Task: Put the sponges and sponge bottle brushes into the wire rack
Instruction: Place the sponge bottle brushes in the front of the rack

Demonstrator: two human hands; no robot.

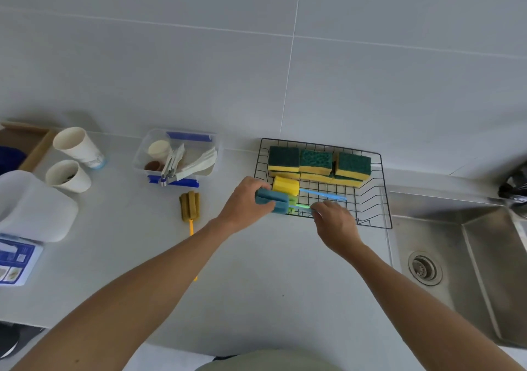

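Note:
A black wire rack [379, 188] sits on the counter beside the sink. Several green-and-yellow sponges [316, 162] lie along its back. A yellow sponge brush [286, 186] with a blue handle lies in the rack's front left. My left hand [245, 205] grips the head of a blue sponge brush [273, 199] at the rack's left edge. My right hand [335, 222] pinches the far end of its handle over the rack's front. A green sponge head [292, 199] shows just behind the blue one. An olive-yellow sponge brush [189, 205] lies on the counter to the left.
A steel sink [467, 242] with a drain lies to the right, a tap above it. A clear box [176, 156] of utensils, two paper cups [77, 145], a white lid [34, 208] and a blue leaflet [17, 259] stand at the left.

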